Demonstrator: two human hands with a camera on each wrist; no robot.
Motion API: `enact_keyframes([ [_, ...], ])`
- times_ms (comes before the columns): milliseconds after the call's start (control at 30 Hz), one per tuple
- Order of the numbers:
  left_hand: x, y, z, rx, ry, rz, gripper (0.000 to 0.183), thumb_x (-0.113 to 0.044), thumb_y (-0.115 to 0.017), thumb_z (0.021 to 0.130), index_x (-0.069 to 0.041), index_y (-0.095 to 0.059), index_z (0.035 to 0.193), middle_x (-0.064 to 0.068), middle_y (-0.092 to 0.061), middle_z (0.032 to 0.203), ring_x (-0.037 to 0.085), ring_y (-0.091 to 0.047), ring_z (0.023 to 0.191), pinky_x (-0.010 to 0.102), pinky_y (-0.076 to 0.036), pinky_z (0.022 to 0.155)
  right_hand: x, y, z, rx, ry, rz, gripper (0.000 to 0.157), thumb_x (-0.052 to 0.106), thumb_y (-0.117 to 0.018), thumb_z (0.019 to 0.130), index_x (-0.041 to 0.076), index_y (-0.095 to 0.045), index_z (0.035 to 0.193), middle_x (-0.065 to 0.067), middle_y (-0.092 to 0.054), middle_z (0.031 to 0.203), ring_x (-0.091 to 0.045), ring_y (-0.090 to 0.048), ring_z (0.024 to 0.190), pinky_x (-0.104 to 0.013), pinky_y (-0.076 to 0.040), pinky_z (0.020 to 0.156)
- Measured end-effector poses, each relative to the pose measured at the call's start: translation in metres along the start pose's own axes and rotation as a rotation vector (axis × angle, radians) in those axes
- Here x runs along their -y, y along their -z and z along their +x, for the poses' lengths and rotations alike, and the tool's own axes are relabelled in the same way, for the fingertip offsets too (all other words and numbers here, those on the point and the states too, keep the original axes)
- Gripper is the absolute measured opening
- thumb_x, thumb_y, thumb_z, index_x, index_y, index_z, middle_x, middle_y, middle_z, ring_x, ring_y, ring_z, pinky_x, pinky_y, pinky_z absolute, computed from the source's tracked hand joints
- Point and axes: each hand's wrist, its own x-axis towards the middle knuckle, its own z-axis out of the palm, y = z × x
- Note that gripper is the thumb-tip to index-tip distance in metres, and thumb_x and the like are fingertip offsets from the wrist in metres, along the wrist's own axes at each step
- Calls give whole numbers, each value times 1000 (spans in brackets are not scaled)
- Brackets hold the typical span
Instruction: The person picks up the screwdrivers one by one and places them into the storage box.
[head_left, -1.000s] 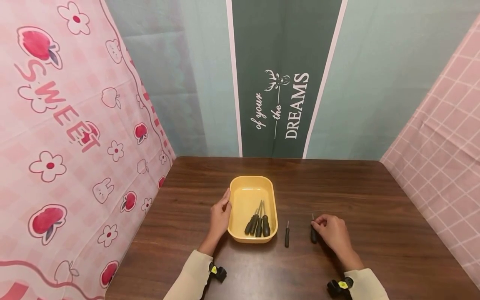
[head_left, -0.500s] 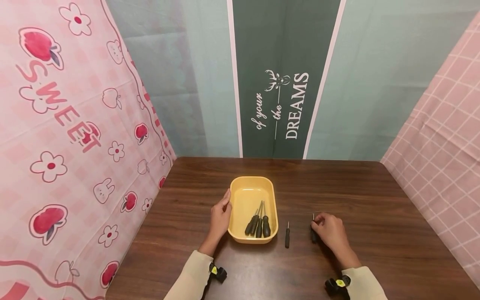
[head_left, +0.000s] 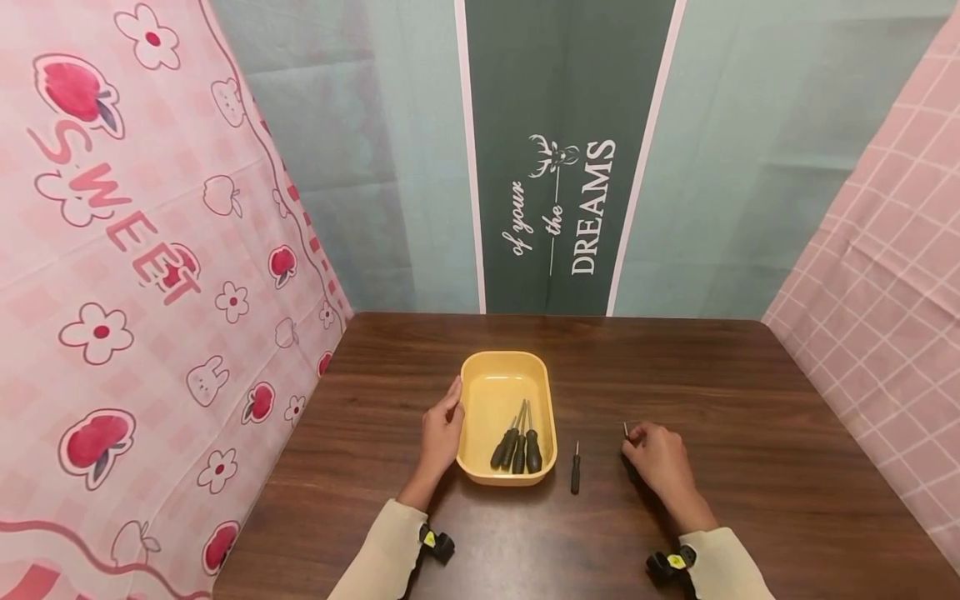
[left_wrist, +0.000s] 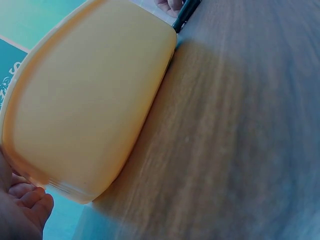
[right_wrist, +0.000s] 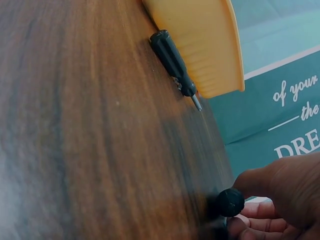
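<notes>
In the head view my left hand (head_left: 441,433) holds the yellow plastic box (head_left: 480,479) by its left side. In the left wrist view, curled fingers (left_wrist: 36,202) lie against the box's far end. Several black-handled screwdrivers (head_left: 518,450) lie together inside the box, tips pointing away. My right hand (head_left: 662,462), right of the box, pinches a black-handled screwdriver (right_wrist: 231,202) between thumb and fingers, just over the table; the hand hides most of it in the head view. Between box and right hand, a small screwdriver (head_left: 575,475) lies on the table.
The dark wood-grain table (head_left: 705,375) extends to both sides of the hands. A green printed cloth (head_left: 555,100) hangs behind it. Pink cloths stand at the left (head_left: 172,350) and right sides.
The right hand has shifted slightly left, and its screwdriver's handle has turned out of sight beneath the hand in the head view. The left hand and the box stay put.
</notes>
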Motion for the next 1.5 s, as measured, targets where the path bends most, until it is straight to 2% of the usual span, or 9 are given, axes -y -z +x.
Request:
enact_keyframes([
  [267,1,0,-1,2,10,1,41,8,-55,98,3,-56,139,8,-54,146,18,-50,136,36,-38,113,1,-2,0,18,-9,-12,12,9,-75,84,-1,-69,84,-10,-69,74,-20,-59,61,-42,-51,56],
  [367,1,0,0,3,6,-10,41,8,-55,98,4,-56,139,13,-53,146,18,-49,136,36,-37,114,1,-2,0,19,-16,-15,13,10,-75,85,0,-67,82,-8,-67,72,-20,-59,61,-42,-51,55],
  [500,1,-1,0,3,0,-18,41,9,-55,97,5,-55,139,19,-53,145,20,-49,136,37,-37,113,2,-2,-1,29,-40,-22,14,11,-73,84,4,-61,78,-4,-61,68,-21,-55,60,-38,-45,52],
  [700,1,-1,0,-3,-7,-37,42,10,-55,97,5,-55,139,15,-53,145,22,-49,136,38,-37,114,4,-3,-1,23,-57,-21,20,11,-70,83,8,-53,74,-2,-51,64,-21,-49,59,-32,-36,52],
  [1033,-1,-3,0,-2,-20,-32,41,17,-50,96,16,-50,136,27,-49,144,38,-46,137,48,-33,112,0,-9,0,-6,-56,-21,20,11,-71,82,8,-53,73,-1,-51,63,-20,-49,58,-31,-37,53],
  [1300,1,0,-1,-6,-23,-24,41,10,-56,97,7,-56,138,15,-54,145,27,-50,136,41,-38,112,0,-11,0,-25,-55,-16,19,9,-71,82,8,-54,73,-1,-53,62,-19,-49,58,-32,-39,53],
  [1500,2,0,-1,6,-12,-44,41,9,-55,98,8,-55,138,13,-53,147,26,-49,137,38,-37,113,1,-10,0,-8,-47,-9,19,8,-70,83,7,-53,72,-1,-51,63,-19,-49,58,-32,-39,54],
])
